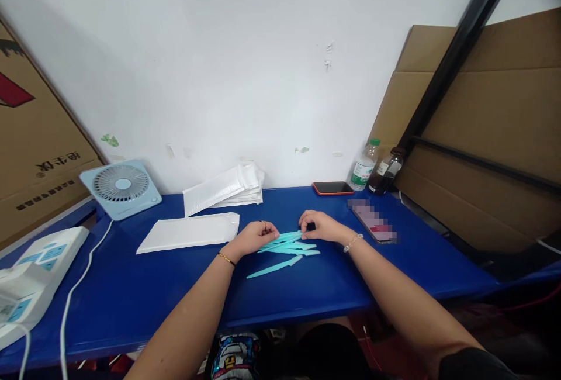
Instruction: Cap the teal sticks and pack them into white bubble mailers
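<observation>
A small pile of thin turquoise eyebrow razors [287, 247] lies on the blue table in front of me. My left hand [258, 235] is closed, its thumb and fingertips pinching the left end of the upper razors. At their other end my right hand [319, 227] has its thumb and curled forefinger closed on a razor. One single razor [274, 266] rests apart from the pile, nearer to me. Just left of my left hand is a flat white padded envelope [188, 232]. How many razors each hand grips is hidden by the fingers.
More white padded envelopes [225, 189] are stacked by the wall. A blue fan [121, 188] and a white power strip [44, 277] with cables sit at left. At right are a dark phone [333, 188], a partly blurred phone [372, 222], a water bottle [363, 166] and a dark bottle [386, 172].
</observation>
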A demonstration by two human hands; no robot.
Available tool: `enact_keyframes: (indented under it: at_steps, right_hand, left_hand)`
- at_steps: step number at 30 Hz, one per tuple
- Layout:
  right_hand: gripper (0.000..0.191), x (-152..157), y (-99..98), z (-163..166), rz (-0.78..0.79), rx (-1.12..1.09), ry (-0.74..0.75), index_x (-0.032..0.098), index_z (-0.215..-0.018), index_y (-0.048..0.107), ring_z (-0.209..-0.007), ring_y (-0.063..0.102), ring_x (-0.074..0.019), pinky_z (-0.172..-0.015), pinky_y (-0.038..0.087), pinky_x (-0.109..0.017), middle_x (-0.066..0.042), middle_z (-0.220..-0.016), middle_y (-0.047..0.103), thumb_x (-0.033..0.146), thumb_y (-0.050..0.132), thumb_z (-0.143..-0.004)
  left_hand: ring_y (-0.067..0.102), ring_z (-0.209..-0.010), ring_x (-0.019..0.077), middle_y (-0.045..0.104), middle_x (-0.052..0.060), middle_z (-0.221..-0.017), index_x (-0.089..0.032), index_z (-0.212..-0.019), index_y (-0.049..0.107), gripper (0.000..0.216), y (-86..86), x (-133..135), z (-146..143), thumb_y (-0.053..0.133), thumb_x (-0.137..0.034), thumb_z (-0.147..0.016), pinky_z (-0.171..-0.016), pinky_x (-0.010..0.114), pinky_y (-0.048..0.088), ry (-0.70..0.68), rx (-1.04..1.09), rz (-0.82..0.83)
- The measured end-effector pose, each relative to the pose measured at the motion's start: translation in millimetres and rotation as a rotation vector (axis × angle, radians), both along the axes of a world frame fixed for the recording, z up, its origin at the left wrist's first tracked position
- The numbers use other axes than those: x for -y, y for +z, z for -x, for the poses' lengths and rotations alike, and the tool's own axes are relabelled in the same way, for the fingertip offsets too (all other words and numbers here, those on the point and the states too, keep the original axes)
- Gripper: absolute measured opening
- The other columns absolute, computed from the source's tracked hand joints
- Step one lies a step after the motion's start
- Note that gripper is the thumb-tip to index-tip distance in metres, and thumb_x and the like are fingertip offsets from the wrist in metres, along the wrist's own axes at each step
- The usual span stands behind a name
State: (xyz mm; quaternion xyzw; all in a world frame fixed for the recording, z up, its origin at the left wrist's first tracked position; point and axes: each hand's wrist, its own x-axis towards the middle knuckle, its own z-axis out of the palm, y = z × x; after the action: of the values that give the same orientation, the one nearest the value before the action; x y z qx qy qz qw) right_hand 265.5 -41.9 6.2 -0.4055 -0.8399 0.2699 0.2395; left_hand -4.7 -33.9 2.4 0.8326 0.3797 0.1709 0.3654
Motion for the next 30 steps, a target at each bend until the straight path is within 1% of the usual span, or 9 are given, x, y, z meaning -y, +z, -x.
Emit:
enact_keyframes:
  at_steps: [3,7,12,17,21,23,26,28,30]
  right_hand:
    - [0.023,-3.3,6.0,-0.4,0.033,-0.063,0.003,0.018,-0.073,0.066,-0.083,0.060,-0.0169,-0.078,0.047,-0.030,-0.005,-0.095,0.063,0.041,0.070,-0.073]
    - [0.025,-16.4,9.0,4.6,-0.001,-0.129,-0.049,0.018,-0.072,0.067,-0.085,0.061,-0.0176,-0.081,0.046,-0.031,-0.005,-0.094,0.064,0.043,0.071,-0.071]
    - [0.024,-35.5,-3.1,3.1,-0.016,-0.164,-0.089,0.018,-0.070,0.067,-0.084,0.060,-0.0176,-0.084,0.045,-0.032,-0.004,-0.088,0.064,0.041,0.073,-0.069]
    - [0.023,-40.8,-17.3,-18.2,-0.003,-0.101,-0.256,0.017,-0.070,0.067,-0.080,0.060,-0.0180,-0.081,0.045,-0.033,-0.004,-0.087,0.064,0.040,0.071,-0.070]
    - [0.021,-31.8,-13.7,-20.8,-0.081,-0.067,-0.312,0.018,-0.079,0.069,-0.086,0.059,-0.0188,-0.083,0.044,-0.033,-0.005,-0.093,0.063,0.038,0.069,-0.073]
    - [0.020,-24.6,-7.9,-12.9,-0.121,-0.044,-0.266,0.020,-0.083,0.070,-0.091,0.057,-0.0193,-0.085,0.042,-0.033,-0.005,-0.097,0.061,0.039,0.067,-0.077]
    - [0.021,-15.2,-0.6,4.4,-0.108,0.060,-0.107,0.026,-0.092,0.070,-0.099,0.053,-0.0210,-0.088,0.038,-0.036,-0.004,-0.101,0.060,0.040,0.067,-0.078]
    - [0.022,-12.1,1.2,14.6,-0.088,0.133,-0.043,0.028,-0.095,0.070,-0.101,0.051,-0.0220,-0.089,0.035,-0.038,-0.004,-0.102,0.059,0.040,0.069,-0.076]
    - [0.019,-11.5,0.7,21.2,-0.075,0.169,-0.028,0.026,-0.090,0.069,-0.100,0.051,-0.0219,-0.089,0.033,-0.039,-0.004,-0.102,0.059,0.038,0.070,-0.076]
  left_hand:
    - [0.055,-0.068,0.0141,0.063,0.003,-0.081,-0.017,-0.092,0.067,0.037,2.0,0.2,-0.2,0.051,-0.048,-0.082,-0.060,0.024,0.042,-0.016,-0.016,-0.076]
    - [0.056,-0.072,0.0152,0.063,0.003,-0.082,-0.020,-0.090,0.067,0.028,9.9,-7.0,-2.9,0.047,-0.039,-0.086,-0.065,0.026,0.041,0.100,-0.069,-0.272]
    - [0.056,-0.086,0.0191,0.065,0.004,-0.088,-0.021,-0.084,0.067,0.022,12.6,-20.6,-3.0,0.046,-0.030,-0.087,-0.080,0.032,0.038,0.211,-0.210,-0.477]
    - [0.056,-0.089,0.0216,0.066,0.003,-0.087,-0.023,-0.084,0.068,0.020,2.2,-27.6,-0.7,0.050,-0.030,-0.086,-0.081,0.034,0.037,0.258,-0.313,-0.464]
    - [0.055,-0.095,0.0225,0.064,0.005,-0.096,-0.022,-0.097,0.066,0.022,0.0,-25.9,-1.5,0.057,-0.036,-0.082,-0.079,0.032,0.038,0.344,-0.230,-0.467]
    - [0.057,-0.088,0.0202,0.063,0.004,-0.092,-0.021,-0.094,0.065,0.027,2.1,-20.3,-2.5,0.058,-0.044,-0.081,-0.073,0.029,0.040,0.300,-0.162,-0.427]
    - [0.057,-0.073,0.0154,0.062,0.001,-0.081,-0.020,-0.086,0.065,0.035,4.7,-8.8,-5.6,0.061,-0.053,-0.075,-0.064,0.025,0.040,0.111,-0.131,-0.311]
    - [0.057,-0.071,0.0143,0.063,0.000,-0.079,-0.021,-0.083,0.066,0.033,4.7,-3.0,-9.0,0.066,-0.051,-0.070,-0.063,0.024,0.039,0.022,-0.152,-0.281]
    - [0.058,-0.071,0.0138,0.064,0.000,-0.079,-0.020,-0.080,0.067,0.026,3.8,-0.4,-12.6,0.067,-0.045,-0.071,-0.063,0.023,0.039,-0.001,-0.168,-0.275]
